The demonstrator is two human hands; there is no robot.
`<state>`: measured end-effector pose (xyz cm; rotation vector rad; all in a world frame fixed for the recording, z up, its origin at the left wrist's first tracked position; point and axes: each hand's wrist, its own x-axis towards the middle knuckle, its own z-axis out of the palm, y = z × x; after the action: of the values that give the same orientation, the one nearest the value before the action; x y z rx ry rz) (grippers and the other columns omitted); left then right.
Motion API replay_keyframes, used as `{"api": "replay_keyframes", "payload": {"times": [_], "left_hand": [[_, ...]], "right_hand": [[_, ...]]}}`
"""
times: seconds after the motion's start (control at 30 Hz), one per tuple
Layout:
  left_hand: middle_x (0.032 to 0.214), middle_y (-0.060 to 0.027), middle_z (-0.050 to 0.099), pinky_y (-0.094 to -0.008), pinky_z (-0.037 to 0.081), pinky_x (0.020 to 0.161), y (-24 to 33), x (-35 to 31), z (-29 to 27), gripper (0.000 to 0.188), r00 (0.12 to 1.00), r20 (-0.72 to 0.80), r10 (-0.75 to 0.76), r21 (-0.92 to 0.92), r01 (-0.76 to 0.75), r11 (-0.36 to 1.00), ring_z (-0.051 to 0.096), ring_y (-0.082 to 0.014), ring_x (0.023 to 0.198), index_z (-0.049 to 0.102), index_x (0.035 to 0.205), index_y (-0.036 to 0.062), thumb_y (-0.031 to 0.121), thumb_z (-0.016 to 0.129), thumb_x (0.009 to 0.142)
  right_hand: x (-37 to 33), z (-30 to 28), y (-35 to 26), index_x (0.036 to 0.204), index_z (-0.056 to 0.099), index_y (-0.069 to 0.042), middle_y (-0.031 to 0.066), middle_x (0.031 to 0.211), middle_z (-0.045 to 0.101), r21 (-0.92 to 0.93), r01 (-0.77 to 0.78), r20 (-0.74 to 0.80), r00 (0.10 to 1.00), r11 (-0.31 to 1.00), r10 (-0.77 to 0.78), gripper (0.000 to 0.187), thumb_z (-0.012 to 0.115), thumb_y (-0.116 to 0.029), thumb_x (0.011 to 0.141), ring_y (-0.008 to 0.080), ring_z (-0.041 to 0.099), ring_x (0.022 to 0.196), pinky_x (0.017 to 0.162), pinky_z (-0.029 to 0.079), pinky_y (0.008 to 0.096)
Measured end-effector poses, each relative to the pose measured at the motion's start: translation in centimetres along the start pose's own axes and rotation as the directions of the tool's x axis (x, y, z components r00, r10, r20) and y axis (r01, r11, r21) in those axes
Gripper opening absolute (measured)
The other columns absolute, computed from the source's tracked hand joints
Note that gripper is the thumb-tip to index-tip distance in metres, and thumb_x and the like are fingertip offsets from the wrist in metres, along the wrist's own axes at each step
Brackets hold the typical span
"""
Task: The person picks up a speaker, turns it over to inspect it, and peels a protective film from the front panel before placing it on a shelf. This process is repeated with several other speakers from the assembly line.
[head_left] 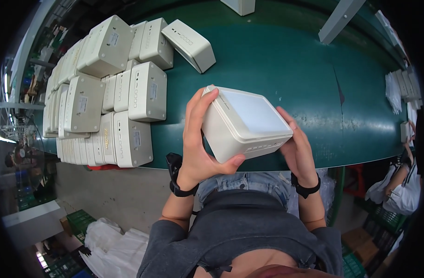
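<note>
Between my two hands, above the front edge of the green table, is a white box-shaped device. Its upper face carries a pale, blank rectangular panel, and a row of small slots runs along the side nearest me. My left hand is closed round the left side, its fingers over the far corner and its thumb along the near lower edge. On the right my right hand grips the device's right end; some of its fingers are hidden behind the casing. The device is tilted, with the panel facing up toward me.
Stacks of similar white devices fill the table's left side. One more device lies slanted beyond them. A grey metal post rises at the far right. Another person's arm shows at the right edge, near green crates.
</note>
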<state>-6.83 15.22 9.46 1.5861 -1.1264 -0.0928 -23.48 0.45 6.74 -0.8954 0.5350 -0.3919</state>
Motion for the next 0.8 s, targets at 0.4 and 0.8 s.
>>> {"api": "replay_keyframes", "payload": {"times": [0.4, 0.8], "left_hand": [[0.130, -0.0210, 0.039, -0.0407, 0.036, 0.099, -0.3, -0.2, 2.3, 0.096, 0.979, 0.035, -0.203, -0.154, 0.206, 0.966, 0.043, -0.0324, 0.119, 0.035, 0.136, 0.0015, 0.042, 0.078, 0.060], [0.132, -0.0217, 0.037, -0.0465, 0.037, 0.098, 1.8, 1.8, 3.3, 0.092, 0.948, 0.114, 0.297, 0.369, -0.318, 0.874, 0.042, -0.0331, 0.121, 0.035, 0.137, 0.0120, 0.047, 0.078, 0.064]], "right_hand": [[-1.2, 1.8, -2.7, 0.126, 0.050, -0.001, 0.0178, 0.133, 0.048, -0.679, 0.602, 0.328, 0.760, 0.420, -0.561, 0.055, 0.070, -0.015, 0.077, 0.0311, 0.043, 0.126, 0.104, 0.033, 0.0426], [-1.5, -3.9, -2.3, 0.131, 0.046, -0.003, 0.0168, 0.134, 0.047, -0.430, 0.341, -0.122, 0.896, 0.836, -0.428, 0.060, 0.071, -0.010, 0.077, 0.0262, 0.043, 0.126, 0.103, 0.036, 0.0397]]}}
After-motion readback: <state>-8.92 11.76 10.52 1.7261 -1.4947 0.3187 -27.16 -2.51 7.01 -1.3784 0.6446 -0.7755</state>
